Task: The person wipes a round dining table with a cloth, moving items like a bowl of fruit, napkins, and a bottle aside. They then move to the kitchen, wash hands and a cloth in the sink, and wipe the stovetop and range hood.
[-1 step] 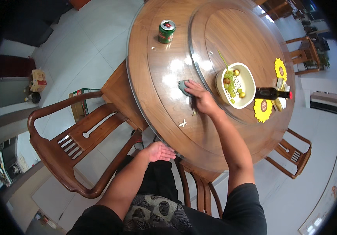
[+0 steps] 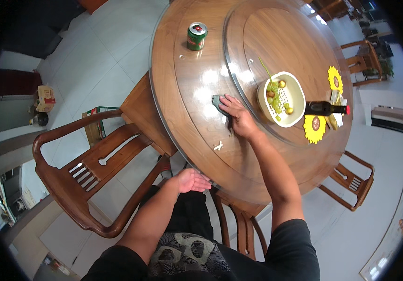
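Note:
My right hand (image 2: 240,116) reaches over the round wooden table (image 2: 187,93) and presses a dark grey-green cloth (image 2: 219,103) against its glossy top. The fingers lie over the cloth and partly hide it. Small white scraps (image 2: 218,145) lie on the tabletop, nearer to me than the cloth. At the near table edge my left hand (image 2: 191,181) is open, palm up and fingers stretched, holding nothing. Right of the cloth, a cream basket (image 2: 297,114) holds green grapes (image 2: 275,99) on their stem and some brownish round fruit.
A green can (image 2: 196,36) stands at the far left of the table. The raised turntable (image 2: 276,42) carries the basket, a dark bottle (image 2: 321,108) lying down, and yellow sunflower mats (image 2: 314,129). Wooden chairs (image 2: 89,173) surround the table.

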Available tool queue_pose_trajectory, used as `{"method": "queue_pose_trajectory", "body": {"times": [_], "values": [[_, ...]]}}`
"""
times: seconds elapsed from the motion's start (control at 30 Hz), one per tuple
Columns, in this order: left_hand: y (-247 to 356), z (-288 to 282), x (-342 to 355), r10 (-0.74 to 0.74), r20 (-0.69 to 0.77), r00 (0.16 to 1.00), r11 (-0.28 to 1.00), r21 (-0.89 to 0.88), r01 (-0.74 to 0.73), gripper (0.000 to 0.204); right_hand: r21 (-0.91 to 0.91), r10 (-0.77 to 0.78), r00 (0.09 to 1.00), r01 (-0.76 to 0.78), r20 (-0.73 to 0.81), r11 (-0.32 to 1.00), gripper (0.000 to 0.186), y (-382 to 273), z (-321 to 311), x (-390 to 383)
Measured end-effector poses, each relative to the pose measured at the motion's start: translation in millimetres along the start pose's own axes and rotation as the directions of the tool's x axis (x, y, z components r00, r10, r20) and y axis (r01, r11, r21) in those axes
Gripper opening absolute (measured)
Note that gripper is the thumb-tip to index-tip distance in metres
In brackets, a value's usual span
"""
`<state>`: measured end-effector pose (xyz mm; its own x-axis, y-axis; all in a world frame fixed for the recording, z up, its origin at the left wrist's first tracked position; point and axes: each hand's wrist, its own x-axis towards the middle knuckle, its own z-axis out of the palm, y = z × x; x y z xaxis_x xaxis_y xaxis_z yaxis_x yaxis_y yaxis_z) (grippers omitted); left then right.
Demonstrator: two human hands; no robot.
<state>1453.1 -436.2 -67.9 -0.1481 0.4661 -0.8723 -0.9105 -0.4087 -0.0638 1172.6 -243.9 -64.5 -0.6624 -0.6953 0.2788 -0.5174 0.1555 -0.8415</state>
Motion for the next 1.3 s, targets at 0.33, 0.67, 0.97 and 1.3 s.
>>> {"method": "queue_pose_trajectory", "body": {"times": [0.33,0.67,0.97,1.3], "values": [[13,17,5,-0.092,0.105,0.990,0.986,0.149,0.076,0.058,0.469,0.298,0.931,-0.172,-0.210,0.866,0.065,-75,56,-145],[21,20,11,-0.161,0.113,0.981,0.966,0.222,0.133,0.056,0.333,0.586,0.134,-0.713,-0.799,0.617,0.057,-48,20,-401],[45,-13,8,-0.168,0.126,0.978,0.979,0.140,0.150,0.059,0.113,0.472,0.312,-0.727,-0.824,0.677,0.065,-116,163,-147],[75,-62,5,-0.199,0.246,0.949,0.975,0.152,0.165,0.065,0.057,0.334,0.759,-0.367,-0.559,0.929,0.045,-147,186,-113]]}}
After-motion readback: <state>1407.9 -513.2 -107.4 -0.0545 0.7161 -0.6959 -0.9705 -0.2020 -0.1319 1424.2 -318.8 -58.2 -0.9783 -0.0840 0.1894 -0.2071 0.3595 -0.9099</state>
